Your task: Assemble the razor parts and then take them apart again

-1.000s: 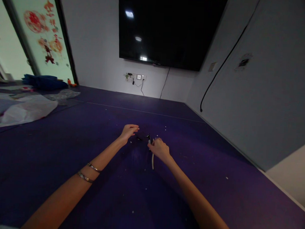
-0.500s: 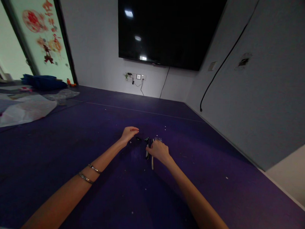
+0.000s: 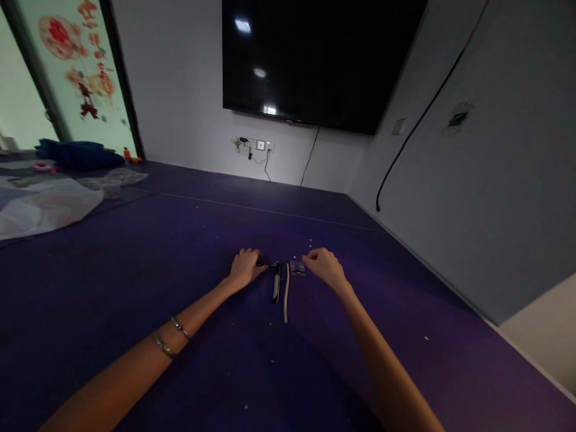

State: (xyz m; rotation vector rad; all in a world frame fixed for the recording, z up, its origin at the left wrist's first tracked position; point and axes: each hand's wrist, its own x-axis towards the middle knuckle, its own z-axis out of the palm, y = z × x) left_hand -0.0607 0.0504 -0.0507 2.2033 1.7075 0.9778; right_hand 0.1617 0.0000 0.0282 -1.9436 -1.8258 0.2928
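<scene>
My left hand rests low over the purple surface, its thumb and fingers closed about a small black object, mostly covered. Just right of it lies what looks like a razor, with a dark head at the far end and a grey-and-black handle pointing towards me. Alongside is a thin cream-coloured strip, slightly bent. Beyond the strip's right side is a small clear packet. Close to the packet's right edge, my right hand has its fingers drawn together; whether anything is between them is hidden.
The purple surface carries several tiny white specks. White plastic sheeting and a dark blue cloth bundle lie far left. A television hangs on the wall ahead, and a black cable runs down the right wall.
My right hand has moved right, off the razor and strip, uncovering them and the packet. My left hand has come down onto the small black object.
</scene>
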